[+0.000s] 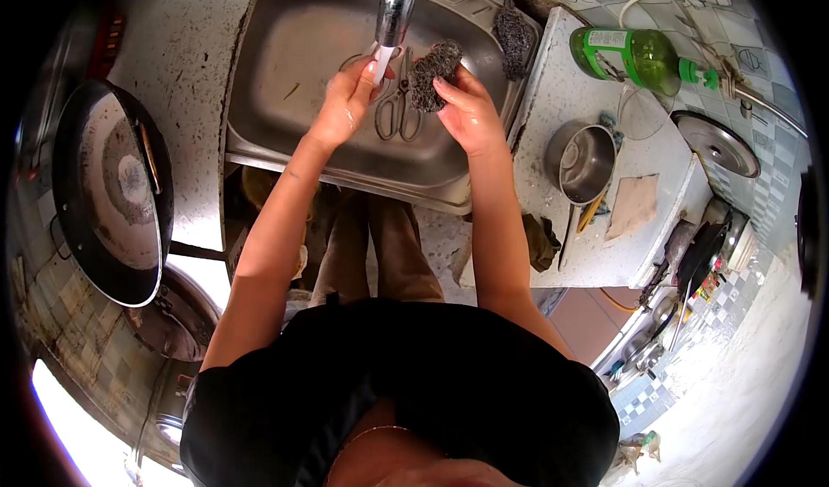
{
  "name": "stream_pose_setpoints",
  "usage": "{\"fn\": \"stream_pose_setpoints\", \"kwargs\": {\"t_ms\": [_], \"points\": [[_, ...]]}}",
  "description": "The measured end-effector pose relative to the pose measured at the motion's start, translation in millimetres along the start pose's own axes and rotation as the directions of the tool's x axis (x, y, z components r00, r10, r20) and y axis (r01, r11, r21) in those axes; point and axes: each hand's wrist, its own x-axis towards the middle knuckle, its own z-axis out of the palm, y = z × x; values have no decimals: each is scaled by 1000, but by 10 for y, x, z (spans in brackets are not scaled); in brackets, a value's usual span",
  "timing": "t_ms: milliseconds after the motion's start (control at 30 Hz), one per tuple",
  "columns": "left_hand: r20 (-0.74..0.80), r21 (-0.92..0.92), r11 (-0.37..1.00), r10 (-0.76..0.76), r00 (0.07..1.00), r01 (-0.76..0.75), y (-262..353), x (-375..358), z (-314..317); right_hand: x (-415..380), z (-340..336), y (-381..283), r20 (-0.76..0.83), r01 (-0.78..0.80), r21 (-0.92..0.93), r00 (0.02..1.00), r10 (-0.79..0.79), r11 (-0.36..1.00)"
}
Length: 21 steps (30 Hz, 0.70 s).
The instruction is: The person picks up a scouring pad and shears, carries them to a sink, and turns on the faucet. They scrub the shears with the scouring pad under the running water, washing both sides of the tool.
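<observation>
My right hand [469, 111] pinches a dark steel wool scrubber [434, 77] between thumb and fingers above the sink [285, 133]. Wet and curled, my left hand [350, 98] is under the metal faucet [397, 8], where a white stream of water runs past the fingers. A thin curved edge shows beside those fingers, but what they hold is mostly hidden. Metal scissors [402, 96] lie on the sink floor between my hands, handles toward me. Another steel wool scrubber [513, 42] rests on the sink's right rim.
On the right counter are a small saucepan [583, 163], a beige cloth [633, 205] and a green bottle [626, 58] on its side. A round lid [717, 144] leans at the wall. A large black wok [112, 193] stands to the left.
</observation>
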Motion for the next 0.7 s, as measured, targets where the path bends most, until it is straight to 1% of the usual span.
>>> {"fn": "stream_pose_setpoints", "kwargs": {"t_ms": [133,200,233,300,333,367,400,467,500,533,567,600,633,667,700], "points": [[39,-24,1000,-10,999,10,-57,-46,46,37,-8,69,-57,38,36,998,-36,999],[-32,-112,969,216,976,-218,-59,-52,170,51,72,73,-163,51,-35,985,-56,998],[-32,-112,969,216,976,-219,-50,-50,188,53,184,73,-163,51,-35,985,-56,998],[-37,-158,969,186,982,-190,-22,-46,206,32,414,87,-407,67,-192,902,-142,979],[-40,-181,967,173,984,-177,15,-38,217,30,411,85,-407,69,-192,902,-143,979],[-68,-298,942,140,988,-154,60,-18,233,28,402,81,-401,3,-308,906,-133,951],[-67,-298,942,141,988,-155,112,-4,200,28,397,79,-397,-62,-420,910,-122,905],[-21,-240,968,-79,997,71,236,-4,120,39,366,73,-400,-58,-448,905,-142,892],[-29,-255,966,-53,998,43,158,21,116,33,290,72,-355,-112,-609,924,-143,785],[-28,-253,966,-51,998,42,187,25,111,27,298,48,-310,-154,-747,941,-134,647],[-31,-239,966,-110,993,99,237,32,106,11,325,47,-309,-152,-746,941,-136,648],[-33,-225,961,-170,985,158,264,34,105,-30,365,56,-50,94,-962,864,-501,258],[-29,-223,962,-170,985,160,249,37,95,-63,420,61,316,210,-949,665,-677,-236],[29,-247,944,-216,976,217,224,60,76,-59,447,76,314,208,-949,663,-680,-236],[89,-267,924,-261,961,276,209,73,65,-58,475,100,318,347,-935,733,-601,-71]]}}
